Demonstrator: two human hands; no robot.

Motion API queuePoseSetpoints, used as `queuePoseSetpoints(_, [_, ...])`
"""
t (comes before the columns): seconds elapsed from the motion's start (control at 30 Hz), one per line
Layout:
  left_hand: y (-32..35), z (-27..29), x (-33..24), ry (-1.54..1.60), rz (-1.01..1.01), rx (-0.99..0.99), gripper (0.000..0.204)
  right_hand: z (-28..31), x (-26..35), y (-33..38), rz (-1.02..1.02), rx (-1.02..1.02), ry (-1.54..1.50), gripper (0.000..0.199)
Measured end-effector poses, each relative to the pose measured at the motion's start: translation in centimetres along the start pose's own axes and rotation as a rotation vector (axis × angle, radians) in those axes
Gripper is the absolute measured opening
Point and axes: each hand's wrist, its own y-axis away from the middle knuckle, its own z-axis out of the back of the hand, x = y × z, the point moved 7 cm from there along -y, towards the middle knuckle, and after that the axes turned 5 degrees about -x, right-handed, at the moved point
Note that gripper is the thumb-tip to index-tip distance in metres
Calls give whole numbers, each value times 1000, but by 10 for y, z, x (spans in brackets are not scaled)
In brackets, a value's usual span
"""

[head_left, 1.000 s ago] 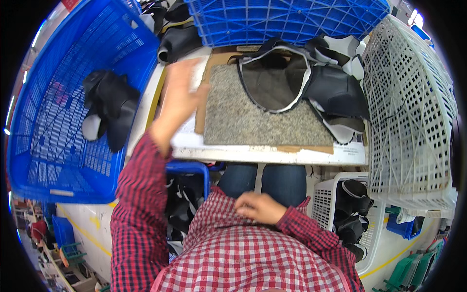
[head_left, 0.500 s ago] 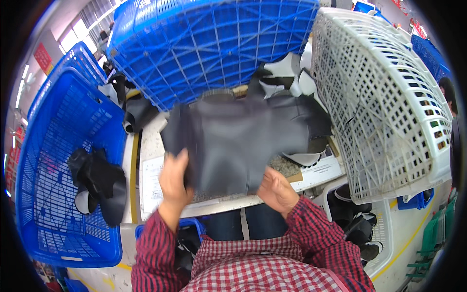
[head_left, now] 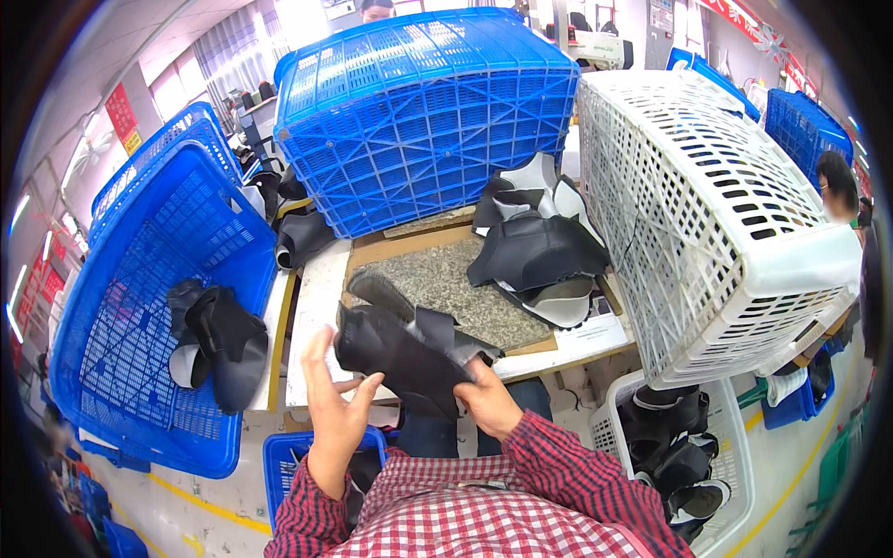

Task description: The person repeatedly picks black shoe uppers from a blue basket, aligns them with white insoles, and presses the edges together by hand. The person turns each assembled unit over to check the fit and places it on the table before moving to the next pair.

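A black leather shoe upper [head_left: 395, 358], folded and tilted, is held over the near edge of the worktable. My right hand [head_left: 490, 402] grips its right end, thumb on top and the other fingers mostly hidden behind. Beside its left end, my left hand [head_left: 337, 409] is open, thumb and fingers spread. Just behind the upper, a dark rounded piece [head_left: 381, 295] sticks up; whether it belongs to it I cannot tell. Under and beyond lies a speckled stone slab [head_left: 433, 284]. Stacked at the slab's right are black uppers [head_left: 539, 249] with white lining.
A large blue crate [head_left: 200, 409] on the left holds black pieces. Another blue crate [head_left: 428, 149] is tipped up at the back, and a white crate [head_left: 688, 251] leans at the right. Low down are a white basket [head_left: 735, 465] of uppers and a small blue bin [head_left: 279, 465].
The black upper, spread wide before, is now folded smaller and lower, uncovering the slab and stack. My left hand has opened beside it. The view has tilted up.
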Motion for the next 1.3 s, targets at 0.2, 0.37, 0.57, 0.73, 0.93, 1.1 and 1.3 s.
queuePoseSetpoints(0.2, [22,-27,-2,448,470,405,52,-5,3,19,173,41,-115,54])
queuePoseSetpoints(0.37, [-8,5,-14,449,256,158,44,-15,60,18,530,53,659,45])
queuePoseSetpoints(0.57, [-25,-5,11,273,99,241,31,16,73,-7,243,-162,597,13])
queuePoseSetpoints(0.73, [-3,-16,51,411,303,252,26,-20,108,22,1140,-242,1441,45])
queuePoseSetpoints(0.93, [-1,-13,62,488,325,255,27,-52,89,3,1365,-67,1362,65])
queuePoseSetpoints(1.1, [-4,-9,59,518,377,298,25,-46,117,-25,1286,-99,1197,25])
queuePoseSetpoints(1.3, [-11,-12,43,413,221,306,26,17,133,-120,316,-168,540,27])
